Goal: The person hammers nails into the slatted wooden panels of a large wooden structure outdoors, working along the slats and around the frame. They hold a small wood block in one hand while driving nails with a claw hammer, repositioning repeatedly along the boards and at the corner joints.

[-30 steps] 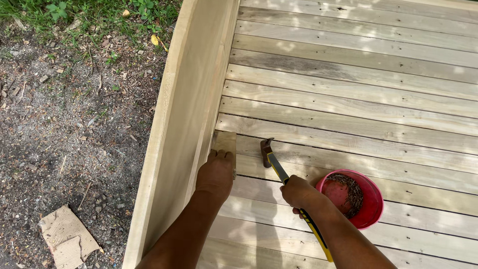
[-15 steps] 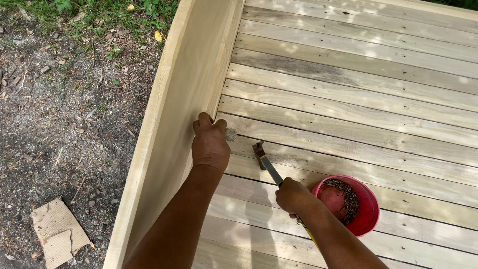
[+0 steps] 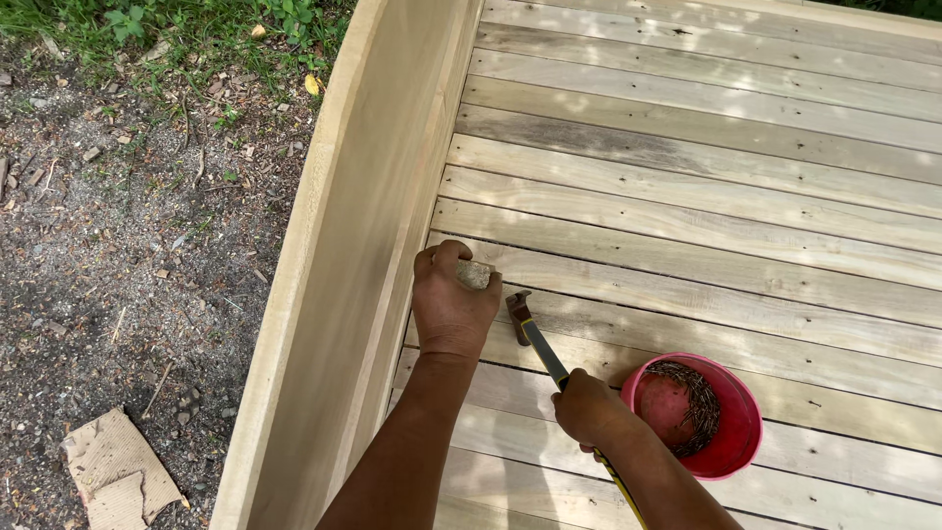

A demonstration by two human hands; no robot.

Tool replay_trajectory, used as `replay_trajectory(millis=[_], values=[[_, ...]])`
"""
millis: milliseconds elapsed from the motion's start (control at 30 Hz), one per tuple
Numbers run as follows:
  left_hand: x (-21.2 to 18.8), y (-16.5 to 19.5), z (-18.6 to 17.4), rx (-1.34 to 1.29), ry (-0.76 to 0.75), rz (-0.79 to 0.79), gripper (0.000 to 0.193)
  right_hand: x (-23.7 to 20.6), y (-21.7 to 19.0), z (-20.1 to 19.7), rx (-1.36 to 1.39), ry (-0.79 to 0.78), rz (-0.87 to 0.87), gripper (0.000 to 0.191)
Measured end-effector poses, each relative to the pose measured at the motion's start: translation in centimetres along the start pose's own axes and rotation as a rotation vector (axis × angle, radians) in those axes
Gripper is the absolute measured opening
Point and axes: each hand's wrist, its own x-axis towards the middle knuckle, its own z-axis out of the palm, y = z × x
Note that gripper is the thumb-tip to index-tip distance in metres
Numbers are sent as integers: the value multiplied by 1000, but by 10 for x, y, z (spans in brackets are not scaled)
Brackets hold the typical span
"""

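The left hand is closed around a small pale wooden block, pressing it down at the foot of the upright side board where that board meets the plank deck; the block pokes out between thumb and fingers on the hand's far right side and touches the decking. The right hand is wrapped tight around the yellow-and-black handle of a claw hammer, whose rusty head hangs just right of the left hand, a little above the boards and not in contact with the block. A red bowl of nails sits on the deck just right of the right hand, well stocked with dark nails heaped round its rim. Judging from how things lie, the deck planks are all laid and the side board stands in place, so the main build looks done; the block seems merely positioned, not fastened, and I cannot tell whether a nail is started in it, since the fingers hide that spot. Striking and fixing appear to be what is left. Bare dirt with a scrap of cardboard lies to the near left, beyond the board.
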Motion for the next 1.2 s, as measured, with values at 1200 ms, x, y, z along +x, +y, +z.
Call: replay_trajectory(millis=[1200], values=[[35,8,70,-286,-341,-116,45,-90,2,-47,280,505,-286,44]])
